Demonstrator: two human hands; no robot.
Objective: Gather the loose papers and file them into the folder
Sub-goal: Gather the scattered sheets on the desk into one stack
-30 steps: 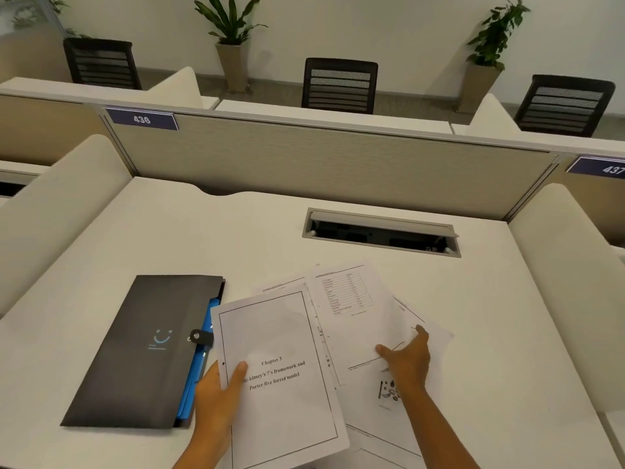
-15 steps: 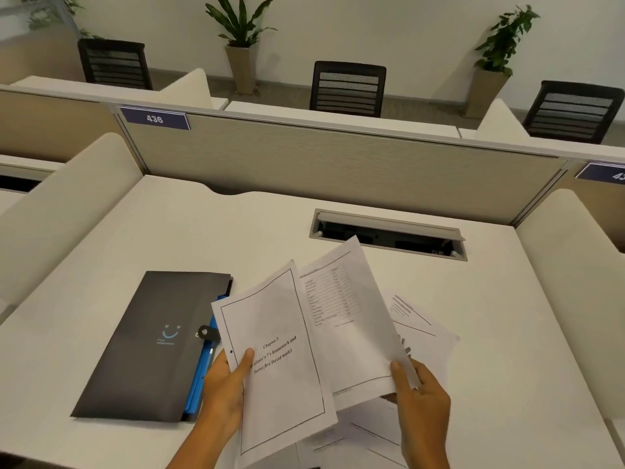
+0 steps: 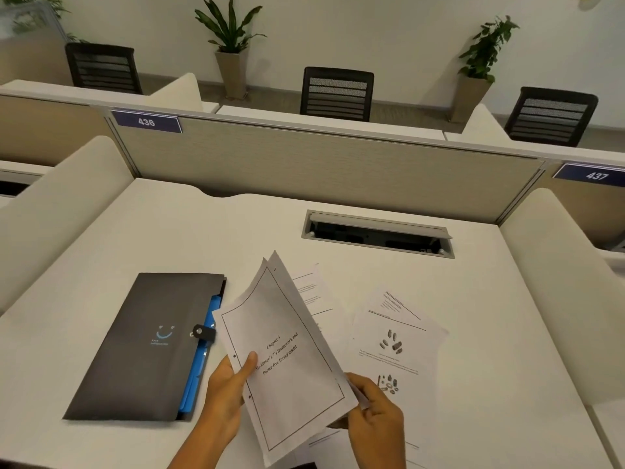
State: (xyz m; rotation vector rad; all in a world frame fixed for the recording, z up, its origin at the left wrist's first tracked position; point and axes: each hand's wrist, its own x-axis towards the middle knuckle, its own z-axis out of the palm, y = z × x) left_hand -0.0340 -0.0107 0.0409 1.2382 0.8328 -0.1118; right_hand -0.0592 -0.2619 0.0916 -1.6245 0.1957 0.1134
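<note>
From the head camera, your main risk is the thin stack of white printed sheets with the bordered "Chapter 3" page on top (image 3: 287, 360) fanning apart. Two top corners already stand separated above your hands, so the sheets are not squared. If you reach for more paper with this hold, a back sheet could slide out, or the lower right corner could crease under your fingers.

Your left hand (image 3: 225, 394) is closed on the stack's left edge, thumb pressed flat on the front page beside the punch holes, fingers hidden behind. Your right hand (image 3: 375, 418) is pinched on the lower right corner, fingers curled over the edge; I cannot tell how many sheets it holds.

Just right of that hand, the loose white sheet printed with small hardware pictures (image 3: 395, 346) lies flat on the white desk (image 3: 169, 231), and another white text sheet (image 3: 313, 296) shows behind the stack. More paper lies below your hands. These could be swept askew if the stack drags across them.

Left of your left hand lies the dark grey flat folder with blue inner pockets and a snap tab (image 3: 148, 343), apparently still fastened; judge that it needs opening before filing.
</note>
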